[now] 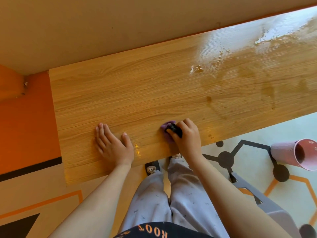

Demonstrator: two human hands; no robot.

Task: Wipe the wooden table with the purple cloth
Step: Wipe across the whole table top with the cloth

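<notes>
Wooden table under flat left hand, right hand tight round purple cloth; "ROOT" on shirt.

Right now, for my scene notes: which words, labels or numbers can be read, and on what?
"ROOT": orange letters, upside down, on the person's dark top.
Second row beneath it: cut off by the frame edge, unreadable.
No text seen on the wooden table or purple cloth.
</notes>
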